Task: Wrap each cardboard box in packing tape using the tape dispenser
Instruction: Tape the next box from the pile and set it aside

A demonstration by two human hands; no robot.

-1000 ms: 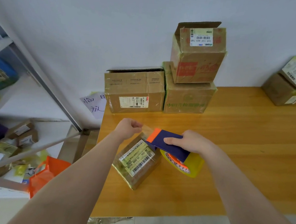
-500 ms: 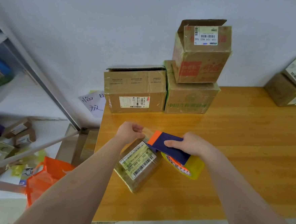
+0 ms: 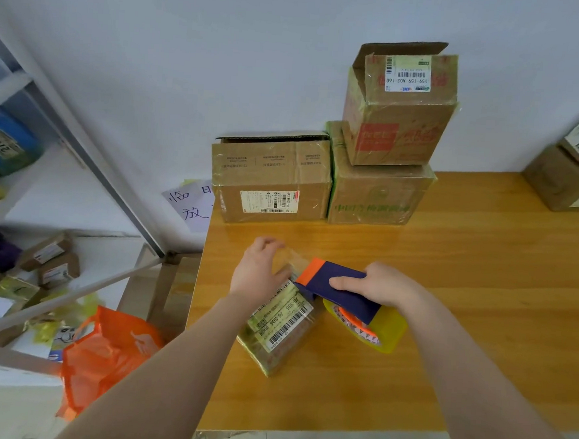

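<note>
Small labelled box point(image 3: 282, 325) lies near-left on bench point(image 3: 490, 274), glossy tape already over it. Left hand point(image 3: 256, 273) pinches clear tape end point(image 3: 294, 258) at the box's far edge. Right hand point(image 3: 384, 287) grips tape dispenser point(image 3: 336, 287) just beside it. Likely mid-wrap. Far stacked boxes point(image 3: 380, 195) look taped, top flap open.

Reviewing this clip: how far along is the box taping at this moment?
Done: the small box already looks glossy with tape over its label. In hand: the left hand pinches a clear tape end above it while the right hand grips the tape dispenser. Left: the top box and the wide box at the back have raised flaps; the right-edge boxes I cannot judge.
</note>
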